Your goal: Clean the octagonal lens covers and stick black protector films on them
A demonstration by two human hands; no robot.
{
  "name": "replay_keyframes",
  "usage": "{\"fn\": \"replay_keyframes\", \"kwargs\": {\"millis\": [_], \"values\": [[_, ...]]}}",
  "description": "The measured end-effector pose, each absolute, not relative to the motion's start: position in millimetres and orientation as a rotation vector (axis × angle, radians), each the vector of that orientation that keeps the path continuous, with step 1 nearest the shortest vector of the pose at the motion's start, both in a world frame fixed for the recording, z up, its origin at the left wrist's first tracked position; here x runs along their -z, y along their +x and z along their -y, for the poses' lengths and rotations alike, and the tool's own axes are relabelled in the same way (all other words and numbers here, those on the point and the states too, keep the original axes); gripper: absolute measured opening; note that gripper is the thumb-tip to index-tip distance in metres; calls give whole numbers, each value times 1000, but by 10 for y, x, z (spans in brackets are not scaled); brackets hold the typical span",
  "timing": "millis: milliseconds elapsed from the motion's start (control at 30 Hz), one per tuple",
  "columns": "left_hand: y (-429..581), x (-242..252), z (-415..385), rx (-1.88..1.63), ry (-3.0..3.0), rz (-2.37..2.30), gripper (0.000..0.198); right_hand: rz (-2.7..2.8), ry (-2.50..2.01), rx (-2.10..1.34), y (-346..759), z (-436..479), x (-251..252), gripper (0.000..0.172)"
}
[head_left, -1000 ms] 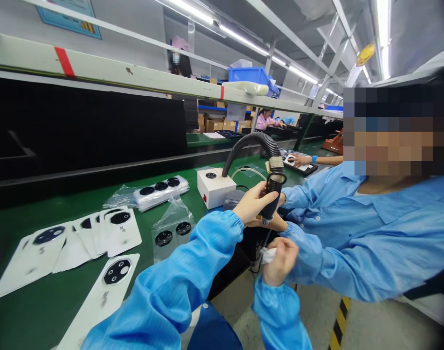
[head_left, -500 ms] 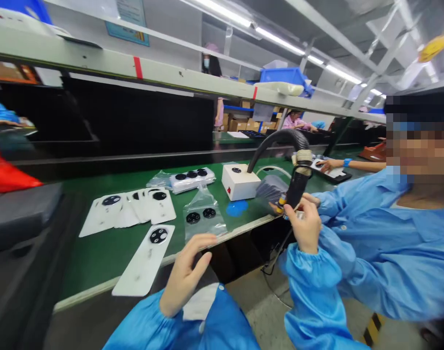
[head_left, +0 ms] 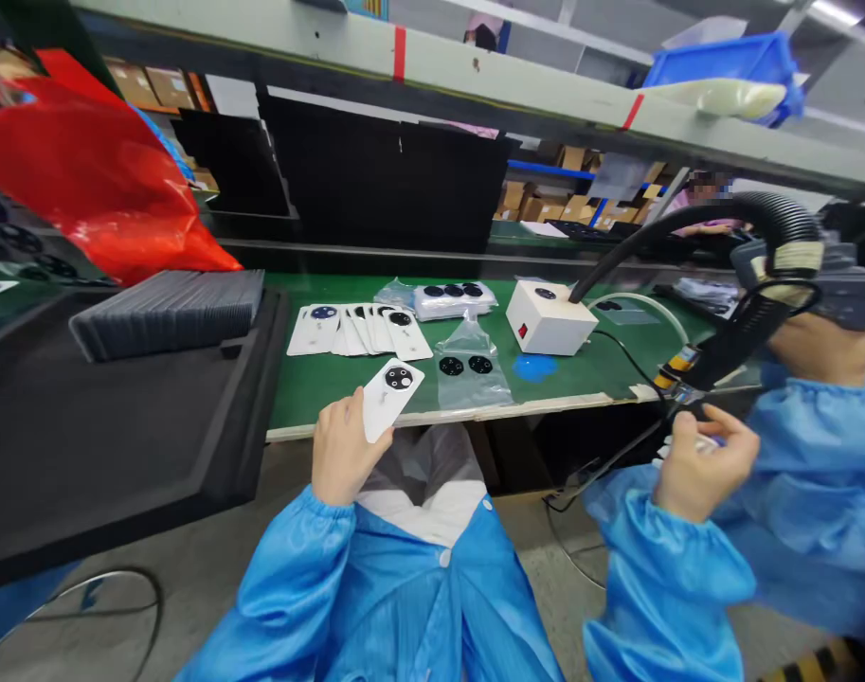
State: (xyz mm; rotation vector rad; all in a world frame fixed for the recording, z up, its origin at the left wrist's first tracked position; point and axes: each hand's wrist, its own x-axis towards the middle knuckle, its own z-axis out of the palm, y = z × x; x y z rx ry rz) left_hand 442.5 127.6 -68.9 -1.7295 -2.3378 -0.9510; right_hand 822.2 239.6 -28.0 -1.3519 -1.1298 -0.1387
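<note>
Left hand (head_left: 343, 453): fingers and thumb pinch the lower edge of a white backing card (head_left: 393, 398), held up just in front of the bench edge, with a round black three-ring lens piece (head_left: 399, 379) on its face. Right hand (head_left: 703, 464): fingers curl around a small white item (head_left: 688, 443), mostly hidden, just below the nozzle of a black corrugated hose (head_left: 694, 227). Also on the green workbench (head_left: 311, 398): a fanned row of similar white cards (head_left: 353, 330), a clear bag of black lens pieces (head_left: 471, 374), and a white box unit (head_left: 549, 317) joined to the hose.
</note>
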Motion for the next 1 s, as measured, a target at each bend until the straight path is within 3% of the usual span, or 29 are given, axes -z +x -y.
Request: {"fn": "replay_keyframes", "kwargs": {"millis": [167,300,400,533,600,733,800,933,1000], "values": [[4380,576,-1085,932,-1746,2372,60,1540,-1197,-571,7254,-1879,729,25],[4581,519,-942,1047,-1716,2387,63,1765,-899,-1118,6471,-1660,859,32],[4835,569,-922,1154,-1797,2347,66,1727,-782,-1300,6199,-1693,853,44],[4992,624,-1008,1303,-1923,2411,79,1645,-775,-1404,6230,-1867,801,45],[4944,596,-1089,1587,-1985,2524,85,1630,-775,-1449,6317,-1938,767,44],[4830,428,-1292,2695,-1965,2401,77,1681,-694,-1559,6451,-1965,665,46],[4848,317,-1386,3156,-1823,2254,82,1735,-627,-1607,6473,-1947,595,46],[4957,153,-1494,3491,-1437,2338,95,1819,-540,-1642,6447,-1951,464,40],[4977,129,-1515,3586,-1369,2325,91,1830,-498,-1639,6419,-1978,422,37]]}}
